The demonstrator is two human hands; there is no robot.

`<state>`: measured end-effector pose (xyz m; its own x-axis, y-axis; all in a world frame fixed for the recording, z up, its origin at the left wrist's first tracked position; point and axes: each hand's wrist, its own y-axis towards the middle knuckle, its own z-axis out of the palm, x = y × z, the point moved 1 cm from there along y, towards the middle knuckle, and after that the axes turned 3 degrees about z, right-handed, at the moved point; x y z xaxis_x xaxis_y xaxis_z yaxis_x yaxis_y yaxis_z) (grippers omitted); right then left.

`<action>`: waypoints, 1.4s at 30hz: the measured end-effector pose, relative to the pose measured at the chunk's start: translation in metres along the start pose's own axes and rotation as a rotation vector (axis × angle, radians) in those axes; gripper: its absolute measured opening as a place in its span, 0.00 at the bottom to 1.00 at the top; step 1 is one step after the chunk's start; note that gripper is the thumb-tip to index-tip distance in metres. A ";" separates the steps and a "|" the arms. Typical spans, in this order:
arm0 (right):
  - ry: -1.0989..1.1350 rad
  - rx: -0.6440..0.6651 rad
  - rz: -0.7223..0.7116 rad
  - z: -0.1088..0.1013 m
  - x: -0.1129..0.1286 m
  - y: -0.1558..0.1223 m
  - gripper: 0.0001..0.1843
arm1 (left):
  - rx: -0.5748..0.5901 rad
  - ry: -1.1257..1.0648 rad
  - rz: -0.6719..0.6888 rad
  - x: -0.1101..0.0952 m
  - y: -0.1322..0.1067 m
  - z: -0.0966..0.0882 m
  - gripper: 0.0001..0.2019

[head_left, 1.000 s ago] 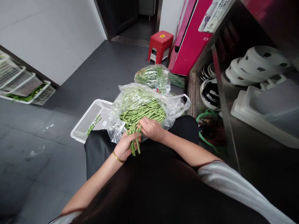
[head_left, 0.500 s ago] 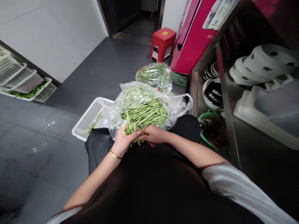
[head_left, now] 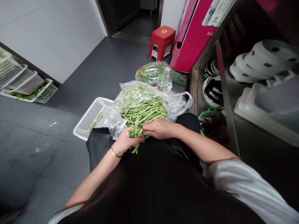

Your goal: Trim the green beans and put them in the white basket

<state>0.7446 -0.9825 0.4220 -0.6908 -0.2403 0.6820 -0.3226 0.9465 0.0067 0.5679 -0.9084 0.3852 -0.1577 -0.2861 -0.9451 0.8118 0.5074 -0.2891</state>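
A bunch of green beans (head_left: pixel 135 132) is gripped in my left hand (head_left: pixel 125 141), which wears a gold bangle at the wrist. My right hand (head_left: pixel 160 128) is closed, its fingertips against the right side of that bunch; they pinch at the beans' ends, though the exact piece is hidden. Just beyond both hands lies an open clear plastic bag (head_left: pixel 116 102), heaped with loose green beans (head_left: pixel 149 109). To its left, a white perforated basket (head_left: pixel 90 107) holds a few bean pieces (head_left: pixel 95 122).
Behind the bag is another clear bag of greens (head_left: pixel 151 73). A red stool (head_left: pixel 162 40) stands near the magenta cabinet (head_left: pixel 196 37). Stacked white baskets (head_left: pixel 25 84) are at left. At right, a metal shelf holds white containers (head_left: pixel 268 102), with a green basket (head_left: pixel 205 113) below.
My right hand has lifted slightly up and to the right along the bunch. My left hand, still around the beans, has shifted a little right and tilted.
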 end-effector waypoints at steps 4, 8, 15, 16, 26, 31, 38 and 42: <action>0.316 0.168 0.073 0.015 -0.012 0.002 0.11 | 0.041 0.103 0.034 -0.002 -0.003 0.000 0.14; 0.752 0.377 0.257 0.049 -0.020 -0.002 0.10 | 0.095 0.251 0.136 -0.005 -0.007 0.001 0.10; -0.044 -0.526 0.237 0.044 -0.011 0.009 0.17 | -0.060 -0.364 -0.063 0.005 -0.001 0.016 0.11; -0.159 -0.545 0.290 0.037 -0.015 0.011 0.16 | -0.057 -0.416 -0.080 0.005 0.000 0.018 0.10; -0.575 -0.042 0.727 -0.010 -0.100 0.002 0.13 | 0.006 -0.629 -0.153 0.005 0.001 0.008 0.11; -0.296 -0.530 0.296 0.009 -0.032 -0.007 0.14 | -0.172 -0.534 -0.178 0.006 0.005 0.010 0.10; 0.186 -0.571 0.131 0.060 0.002 -0.018 0.11 | -0.306 -0.567 0.037 0.003 0.012 0.008 0.11; -0.045 -0.424 0.134 0.057 -0.013 -0.015 0.14 | -0.429 -0.447 0.151 0.004 0.010 0.006 0.12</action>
<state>0.7213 -1.0061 0.3711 -0.7387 -0.1096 0.6651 0.0595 0.9722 0.2263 0.5787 -0.9099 0.3795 0.2653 -0.4507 -0.8524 0.4948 0.8224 -0.2808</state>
